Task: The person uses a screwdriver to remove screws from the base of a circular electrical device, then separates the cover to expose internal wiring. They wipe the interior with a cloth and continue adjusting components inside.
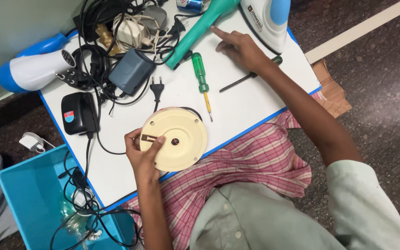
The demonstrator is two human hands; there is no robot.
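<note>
My left hand (143, 155) grips the left rim of a round cream disc-shaped appliance base (177, 138) that lies flat on the white table (241, 102), thumb on its top near a small metal contact. My right hand (239, 46) reaches far across the table with its index finger stretched out, touching a teal handle (200, 28). A dark screwdriver (246, 78) lies just under that wrist. A green-handled screwdriver (202, 78) lies between the two hands.
A blue-and-white clothes iron (267, 18) stands at the far edge. A white-and-blue hair dryer (31, 69), a black adapter (77, 113), a grey box (130, 71) and tangled cables (103, 28) fill the left. A blue bin (28, 199) with wires sits below left.
</note>
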